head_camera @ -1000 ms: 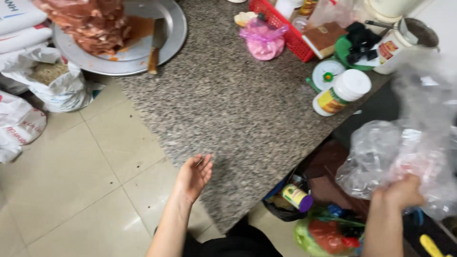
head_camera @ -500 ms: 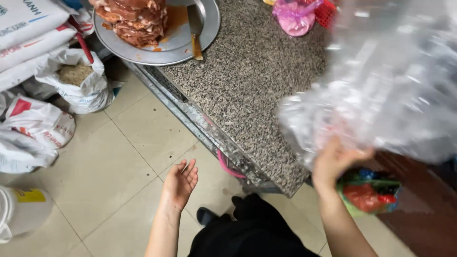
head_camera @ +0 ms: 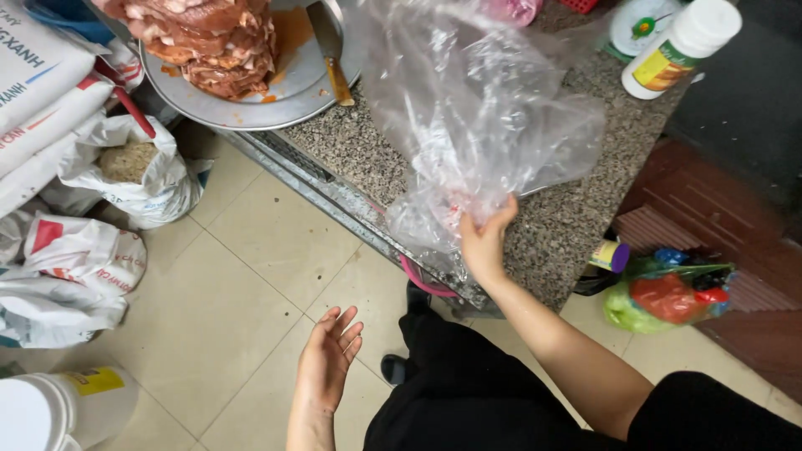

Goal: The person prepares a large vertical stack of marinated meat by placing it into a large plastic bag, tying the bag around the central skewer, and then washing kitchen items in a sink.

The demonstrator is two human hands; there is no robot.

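One clear plastic bag (head_camera: 476, 117) hangs crumpled over the granite counter (head_camera: 576, 209), pinched at its lower edge by the right hand (head_camera: 484, 242), fingers closed on the film. Below, the left hand (head_camera: 327, 361) hovers above the tiled floor (head_camera: 225, 292), palm up, fingers spread and holding nothing. Behind the bag, a metal tray (head_camera: 284, 92) carries stacked marinated meat (head_camera: 213, 38) and a knife (head_camera: 330, 50).

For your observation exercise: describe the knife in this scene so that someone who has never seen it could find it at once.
Start at the speckled granite counter, then find the round metal tray overhanging its left end, piled with stacked raw meat. The knife lies on the tray just right of the meat. It alone has a wooden handle, which points toward the counter's front edge.
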